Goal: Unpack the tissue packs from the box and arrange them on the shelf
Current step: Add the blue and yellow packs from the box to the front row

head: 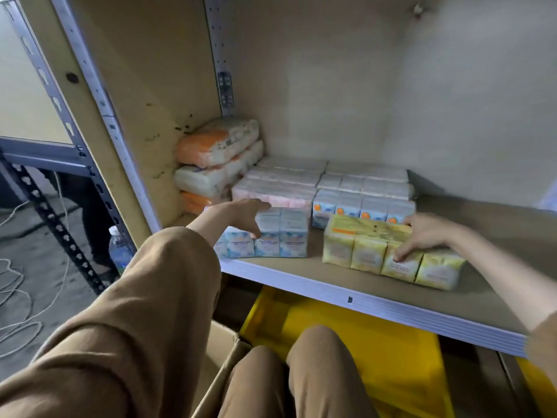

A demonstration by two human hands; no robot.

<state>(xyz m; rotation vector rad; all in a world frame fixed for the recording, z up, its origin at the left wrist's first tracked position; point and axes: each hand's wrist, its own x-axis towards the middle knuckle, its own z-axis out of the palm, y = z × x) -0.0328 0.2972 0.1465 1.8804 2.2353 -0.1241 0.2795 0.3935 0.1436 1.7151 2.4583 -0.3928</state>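
A blue tissue pack (280,236) stands near the shelf's (346,297) front edge at the left; my left hand (241,214) grips its top left corner. To the right lies a yellow tissue pack (370,251), slightly angled, and my right hand (422,236) rests over its top with fingers on its front face. Behind them sit pink packs (280,185), white packs (364,182) with blue-and-orange fronts, and orange-and-white packs (217,158) stacked in the back left corner. The cardboard box (223,345) is below, by my knees.
A yellow bin (376,342) sits under the shelf. A metal upright (120,146) borders the shelf on the left. A water bottle (119,248) and white cables (18,297) lie on the floor at the left. The shelf's right part is bare board.
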